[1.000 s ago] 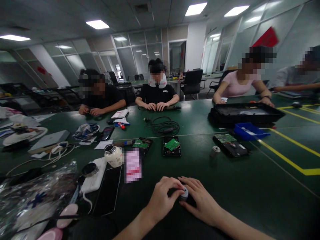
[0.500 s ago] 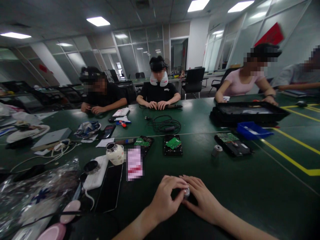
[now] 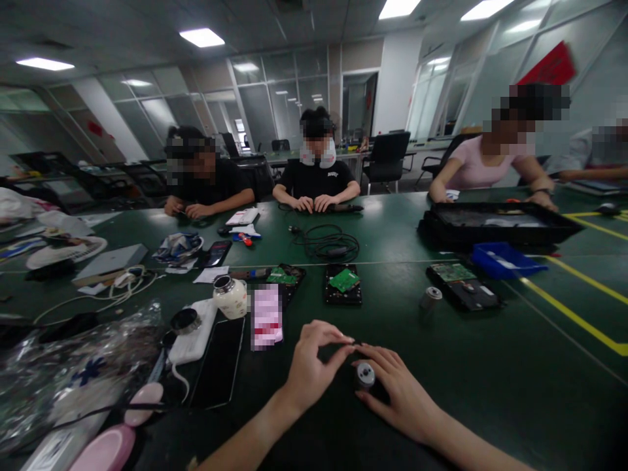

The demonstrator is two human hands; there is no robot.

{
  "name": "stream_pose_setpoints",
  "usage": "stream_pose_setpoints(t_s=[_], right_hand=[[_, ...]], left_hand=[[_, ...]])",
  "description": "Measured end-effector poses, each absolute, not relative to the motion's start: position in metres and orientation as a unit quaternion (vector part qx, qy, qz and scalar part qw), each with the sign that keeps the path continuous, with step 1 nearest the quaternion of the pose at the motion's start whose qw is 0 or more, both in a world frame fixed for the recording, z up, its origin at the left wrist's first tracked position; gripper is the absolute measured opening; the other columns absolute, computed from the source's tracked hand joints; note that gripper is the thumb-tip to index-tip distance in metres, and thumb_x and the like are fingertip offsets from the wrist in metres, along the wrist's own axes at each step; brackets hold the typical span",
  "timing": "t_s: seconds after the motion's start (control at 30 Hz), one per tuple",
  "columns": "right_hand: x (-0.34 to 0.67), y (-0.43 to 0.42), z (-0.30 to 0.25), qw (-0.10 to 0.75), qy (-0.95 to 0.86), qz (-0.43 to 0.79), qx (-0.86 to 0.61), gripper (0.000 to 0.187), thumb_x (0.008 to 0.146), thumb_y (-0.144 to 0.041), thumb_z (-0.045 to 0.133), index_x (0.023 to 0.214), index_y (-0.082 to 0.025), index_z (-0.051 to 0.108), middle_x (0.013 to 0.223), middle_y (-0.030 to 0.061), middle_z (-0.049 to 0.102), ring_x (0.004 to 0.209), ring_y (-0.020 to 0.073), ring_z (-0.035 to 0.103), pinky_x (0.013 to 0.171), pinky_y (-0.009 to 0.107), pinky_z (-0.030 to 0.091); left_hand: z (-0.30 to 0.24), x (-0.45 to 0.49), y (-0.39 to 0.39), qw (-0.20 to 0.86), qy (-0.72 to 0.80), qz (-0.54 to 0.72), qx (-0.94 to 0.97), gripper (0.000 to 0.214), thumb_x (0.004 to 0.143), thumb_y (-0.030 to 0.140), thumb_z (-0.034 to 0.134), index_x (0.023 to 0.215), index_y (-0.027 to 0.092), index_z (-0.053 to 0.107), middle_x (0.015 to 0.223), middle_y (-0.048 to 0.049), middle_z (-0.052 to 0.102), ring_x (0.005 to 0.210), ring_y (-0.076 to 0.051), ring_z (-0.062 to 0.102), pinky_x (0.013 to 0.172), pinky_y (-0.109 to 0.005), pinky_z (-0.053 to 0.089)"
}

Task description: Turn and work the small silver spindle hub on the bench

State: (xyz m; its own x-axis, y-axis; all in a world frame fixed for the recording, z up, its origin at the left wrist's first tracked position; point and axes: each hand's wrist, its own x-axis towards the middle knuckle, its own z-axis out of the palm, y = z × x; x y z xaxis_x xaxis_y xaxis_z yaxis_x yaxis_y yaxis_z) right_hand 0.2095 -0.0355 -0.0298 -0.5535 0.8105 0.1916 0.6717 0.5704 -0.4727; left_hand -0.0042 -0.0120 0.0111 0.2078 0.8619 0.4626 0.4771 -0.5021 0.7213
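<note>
A small silver metal cylinder (image 3: 365, 375), like a small motor, stands upright on the green table, its round top with dark holes facing up. My right hand (image 3: 400, 392) curls around it from the right, with the thumb in front and fingers behind. My left hand (image 3: 314, 366) is just above and to the left, thumb and fingertips pinched on a tiny dark piece (image 3: 358, 343) too small to name. A fingertip of my right hand reaches close to this piece; whether it touches cannot be made out. A second metal cylinder (image 3: 430, 298) stands farther off to the right.
Hard drives with green boards (image 3: 344, 281) lie ahead, with another drive (image 3: 466, 286) at right. A blue tray (image 3: 507, 260) and black tray (image 3: 500, 222) lie beyond. Left are a phone (image 3: 219, 363), cream bottle (image 3: 230, 297) and plastic bag (image 3: 98, 366). Several people sit opposite.
My left hand has lifted off the cylinder's top and moved slightly up and left, pinching a tiny dark piece. The cylinder's top is now uncovered. My right hand stays around it.
</note>
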Motion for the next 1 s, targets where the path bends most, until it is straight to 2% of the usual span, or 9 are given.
stream_pose_setpoints(t_s=[0.07, 0.2, 0.3, 0.53, 0.73, 1.0], right_hand=[[0.210, -0.036, -0.028, 0.192, -0.861, 0.180, -0.435, 0.040, 0.087, -0.041, 0.061, 0.124, -0.024, 0.058, 0.143, 0.0085, 0.049, 0.131, 0.0289, 0.044, 0.108, 0.048, 0.037], [0.209, -0.036, -0.026, 0.188, -0.860, 0.185, -0.437, 0.040, 0.088, -0.041, 0.060, 0.124, -0.024, 0.058, 0.144, 0.0084, 0.049, 0.132, 0.0291, 0.044, 0.108, 0.048, 0.037], [0.209, -0.037, -0.025, 0.188, -0.860, 0.185, -0.438, 0.039, 0.088, -0.040, 0.060, 0.124, -0.023, 0.058, 0.144, 0.0085, 0.049, 0.132, 0.0290, 0.044, 0.109, 0.048, 0.036], [0.210, -0.036, -0.026, 0.190, -0.862, 0.178, -0.435, 0.042, 0.087, -0.040, 0.061, 0.125, -0.022, 0.057, 0.142, 0.0094, 0.051, 0.131, 0.0289, 0.045, 0.108, 0.048, 0.037], [0.210, -0.035, -0.031, 0.210, -0.868, 0.169, -0.417, 0.045, 0.087, -0.036, 0.061, 0.129, -0.023, 0.055, 0.141, 0.0105, 0.052, 0.130, 0.0293, 0.046, 0.107, 0.048, 0.038], [0.210, -0.035, -0.029, 0.210, -0.866, 0.171, -0.422, 0.045, 0.087, -0.036, 0.061, 0.130, -0.024, 0.054, 0.142, 0.0091, 0.051, 0.131, 0.0287, 0.045, 0.107, 0.047, 0.038]], left_hand=[[0.007, -0.013, -0.002, 0.208, 0.482, 0.433, 0.733, 0.012, 0.086, 0.024, 0.069, 0.097, 0.022, 0.063, 0.092, -0.0031, 0.072, 0.093, -0.022, 0.064, 0.088, -0.038, 0.045], [-0.014, -0.020, 0.012, 0.203, 0.498, 0.392, 0.746, 0.008, 0.079, 0.020, 0.075, 0.082, 0.022, 0.068, 0.085, -0.0017, 0.070, 0.086, -0.023, 0.061, 0.081, -0.038, 0.046], [-0.025, -0.019, 0.014, 0.203, 0.497, 0.382, 0.753, 0.009, 0.076, 0.018, 0.076, 0.080, 0.023, 0.070, 0.082, -0.0014, 0.069, 0.085, -0.023, 0.061, 0.080, -0.038, 0.046], [0.001, -0.005, -0.007, 0.228, 0.459, 0.427, 0.745, 0.007, 0.085, 0.021, 0.070, 0.083, 0.020, 0.062, 0.090, -0.0030, 0.068, 0.088, -0.020, 0.066, 0.083, -0.034, 0.051], [0.007, 0.013, -0.030, 0.319, 0.381, 0.421, 0.759, 0.018, 0.082, 0.010, 0.069, 0.076, 0.021, 0.057, 0.089, -0.0007, 0.073, 0.088, -0.018, 0.067, 0.083, -0.032, 0.053], [0.002, 0.011, -0.031, 0.316, 0.389, 0.411, 0.761, 0.018, 0.084, 0.012, 0.067, 0.075, 0.022, 0.055, 0.089, -0.0008, 0.074, 0.087, -0.019, 0.068, 0.081, -0.032, 0.054]])
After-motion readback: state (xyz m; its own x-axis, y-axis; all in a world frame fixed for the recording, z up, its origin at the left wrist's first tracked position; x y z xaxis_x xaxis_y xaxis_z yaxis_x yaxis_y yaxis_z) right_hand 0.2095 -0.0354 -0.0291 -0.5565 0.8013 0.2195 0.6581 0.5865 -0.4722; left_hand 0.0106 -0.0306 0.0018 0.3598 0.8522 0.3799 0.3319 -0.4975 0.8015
